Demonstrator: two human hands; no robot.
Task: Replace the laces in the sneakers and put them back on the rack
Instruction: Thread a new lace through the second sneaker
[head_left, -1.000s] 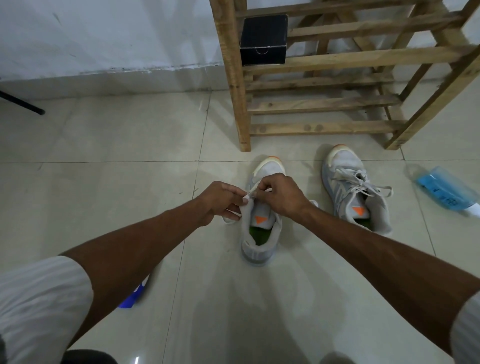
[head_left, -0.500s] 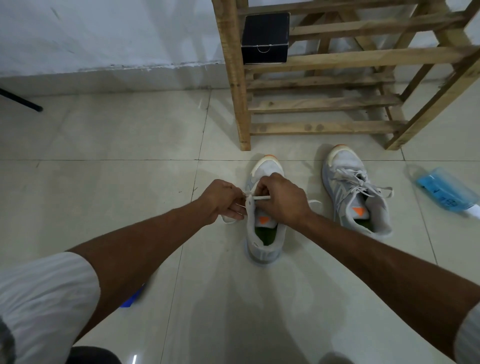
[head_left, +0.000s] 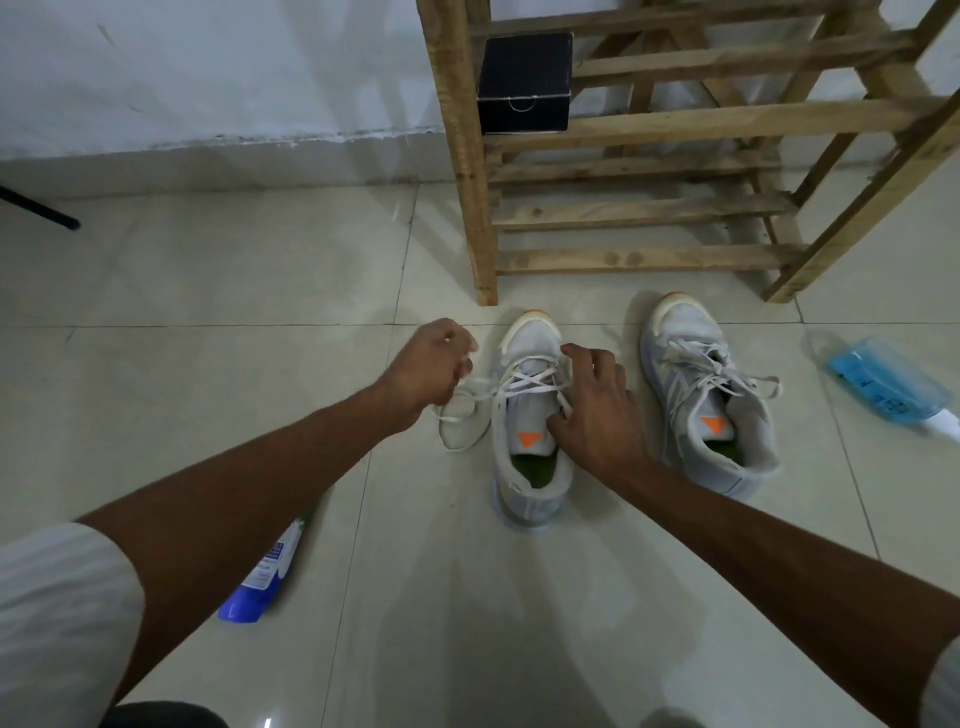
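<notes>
Head view, looking down at a tiled floor (head_left: 208, 374).

- Near sneaker (head_left: 530, 467): pale grey, orange tab on the tongue, green insole. It stands upright on the floor with its toe towards the rack (head_left: 639, 124), just short of the rack's front left post.
- Lace (head_left: 524, 382): white, crossed over the upper eyelets of the near sneaker. One strand runs off to the left, and a slack loop lies on the tile beside the shoe.
- Left hand (head_left: 431, 364): held left of the toe. The grip is closed, fingers curled in, and the left strand leads up into them, apparently pinched.
- Right hand (head_left: 597, 410): laid over the right side of the near sneaker with fingers bent. The index tip is at the top crossing and the thumb is by the tongue. Cannot tell whether this grip actually holds the lace or only touches it.
- Second sneaker (head_left: 711, 405): same kind, on the floor to the right and apart from the first. It is laced, with the ends lying loose across the top.
- Rack: bare wooden slats with a black box (head_left: 524, 83) on an upper shelf at the left end.
- Blue bottle (head_left: 260, 582): lying on the floor under the left forearm.
- Blue packet (head_left: 883, 384): on the floor at far right.
- Black rod (head_left: 36, 208): at the left edge, near the wall.
</notes>
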